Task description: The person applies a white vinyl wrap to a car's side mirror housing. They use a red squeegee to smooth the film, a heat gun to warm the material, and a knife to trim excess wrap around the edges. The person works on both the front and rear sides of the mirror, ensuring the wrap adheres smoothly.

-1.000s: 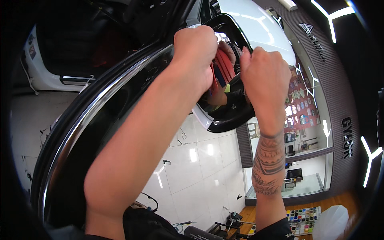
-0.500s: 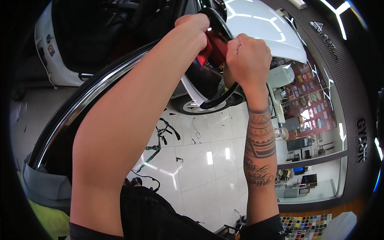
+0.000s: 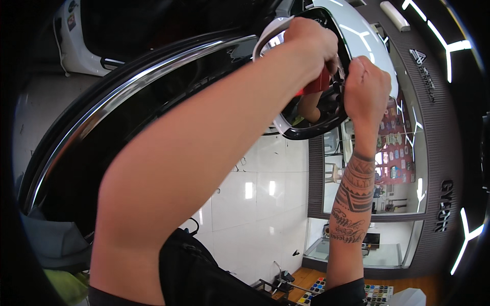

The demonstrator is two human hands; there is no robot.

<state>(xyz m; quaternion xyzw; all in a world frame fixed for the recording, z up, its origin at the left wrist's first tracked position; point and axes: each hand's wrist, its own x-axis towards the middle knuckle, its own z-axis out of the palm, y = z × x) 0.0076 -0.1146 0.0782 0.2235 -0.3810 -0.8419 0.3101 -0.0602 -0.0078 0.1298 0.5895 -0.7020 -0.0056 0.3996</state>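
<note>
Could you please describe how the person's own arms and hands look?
The left hand and right hand are ungloved. The sleeves are short and black. The right forearm bears a dark tattoo of patterned bands and script.

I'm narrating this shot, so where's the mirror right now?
In the head view, the mirror is upper right of centre, beside the chrome trim, partly behind the left hand, with the right hand at its right edge.
</note>
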